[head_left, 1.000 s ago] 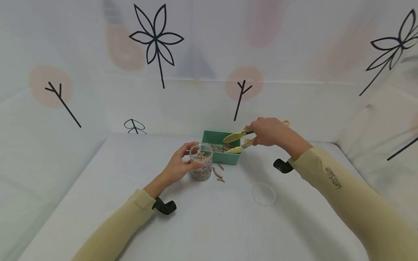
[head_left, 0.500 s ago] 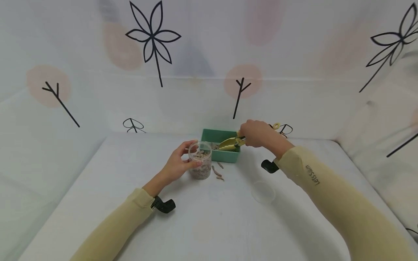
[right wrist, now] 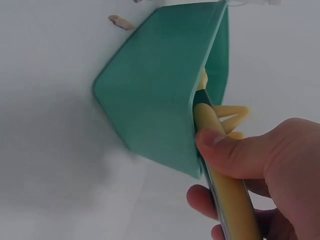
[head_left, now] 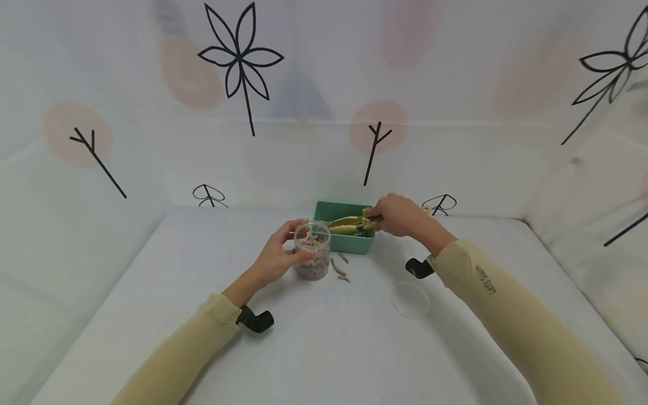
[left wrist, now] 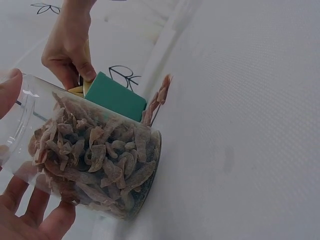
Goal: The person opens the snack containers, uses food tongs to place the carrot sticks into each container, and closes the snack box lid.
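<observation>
My left hand [head_left: 278, 254] grips a clear plastic jar [head_left: 312, 264] on the table, its fingers and thumb around the upper wall. Greyish-brown dried strips [left wrist: 100, 155] fill the lower part of the jar, which has no lid on. Right behind it stands a green rectangular bin [head_left: 349, 244]. My right hand [head_left: 400, 215] holds yellow tongs [right wrist: 225, 185] with the thumb on one arm. The tong heads [head_left: 345, 225] reach down inside the bin, close to the jar's side. In the right wrist view the bin's wall hides the tips.
Several loose dried strips [head_left: 337, 267] lie on the white table just right of the jar. A clear round lid [head_left: 410, 300] lies flat nearer the front right. A patterned white cloth [head_left: 304, 157] rises behind the table.
The right hand has moved left and slightly down, carrying the tongs along inside the bin. Their spread heads have come closer together. The left hand still holds the jar in place.
</observation>
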The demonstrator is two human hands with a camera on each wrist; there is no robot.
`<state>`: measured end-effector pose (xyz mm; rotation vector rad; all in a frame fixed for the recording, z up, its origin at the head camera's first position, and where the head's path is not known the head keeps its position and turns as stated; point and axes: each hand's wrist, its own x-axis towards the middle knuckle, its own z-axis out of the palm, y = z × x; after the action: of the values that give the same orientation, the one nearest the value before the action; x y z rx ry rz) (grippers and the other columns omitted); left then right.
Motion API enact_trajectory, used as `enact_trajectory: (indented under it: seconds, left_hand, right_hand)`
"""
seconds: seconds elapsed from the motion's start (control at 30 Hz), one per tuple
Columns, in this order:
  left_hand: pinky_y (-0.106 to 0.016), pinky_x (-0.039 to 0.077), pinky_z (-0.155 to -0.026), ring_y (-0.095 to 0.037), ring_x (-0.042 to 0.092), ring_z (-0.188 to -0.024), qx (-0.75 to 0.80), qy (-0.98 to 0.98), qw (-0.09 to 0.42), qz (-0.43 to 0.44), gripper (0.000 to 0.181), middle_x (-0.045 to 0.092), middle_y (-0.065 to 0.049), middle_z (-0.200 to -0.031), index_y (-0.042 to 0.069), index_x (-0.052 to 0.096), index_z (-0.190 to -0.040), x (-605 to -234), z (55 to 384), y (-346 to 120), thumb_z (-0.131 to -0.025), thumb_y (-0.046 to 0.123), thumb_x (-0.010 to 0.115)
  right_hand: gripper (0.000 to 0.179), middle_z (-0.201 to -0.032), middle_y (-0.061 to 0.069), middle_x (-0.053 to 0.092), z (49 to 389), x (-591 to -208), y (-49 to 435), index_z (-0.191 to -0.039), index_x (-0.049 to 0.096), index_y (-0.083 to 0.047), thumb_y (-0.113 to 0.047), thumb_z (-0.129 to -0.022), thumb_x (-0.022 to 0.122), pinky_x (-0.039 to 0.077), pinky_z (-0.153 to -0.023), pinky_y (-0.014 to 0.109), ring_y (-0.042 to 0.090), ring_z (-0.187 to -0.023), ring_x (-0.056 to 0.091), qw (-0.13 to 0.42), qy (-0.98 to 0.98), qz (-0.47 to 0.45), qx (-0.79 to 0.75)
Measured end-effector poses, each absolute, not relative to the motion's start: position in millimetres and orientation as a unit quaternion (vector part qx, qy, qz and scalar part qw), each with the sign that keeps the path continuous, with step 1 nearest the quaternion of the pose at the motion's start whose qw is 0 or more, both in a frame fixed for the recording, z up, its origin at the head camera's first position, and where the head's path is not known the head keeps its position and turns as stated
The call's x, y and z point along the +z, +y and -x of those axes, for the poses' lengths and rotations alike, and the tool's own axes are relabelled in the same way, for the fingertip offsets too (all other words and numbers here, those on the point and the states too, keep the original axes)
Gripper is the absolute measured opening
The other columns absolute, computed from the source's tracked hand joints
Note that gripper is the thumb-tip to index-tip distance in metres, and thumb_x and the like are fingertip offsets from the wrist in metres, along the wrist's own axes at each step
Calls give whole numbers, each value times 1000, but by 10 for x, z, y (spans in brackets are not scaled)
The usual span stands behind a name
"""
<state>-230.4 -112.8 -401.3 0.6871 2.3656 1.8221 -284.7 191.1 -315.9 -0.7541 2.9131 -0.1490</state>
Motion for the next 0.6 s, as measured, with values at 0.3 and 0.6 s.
enact_trajectory:
  seconds: [0.3,0.6]
  left_hand:
    - [-53,45,-103,-39,42,-132,598,767,43,-230,74,46,-20,-146,9,37,-152,-3992,2294,-1110,-89,5,76]
    - [-50,46,-101,-32,46,-128,593,773,35,-224,69,50,-13,-143,17,43,-148,-3998,2288,-1125,-88,12,78]
  right_hand:
    - [50,-121,17,68,2811,-3162,2092,-136,58,-5,-18,-91,74,44,-63,32,22,-79,53,52,967,231,-94]
    - [50,-122,21,66,2758,-3004,2230,-135,57,0,-16,-91,75,45,-59,30,18,-73,55,21,962,222,-156]
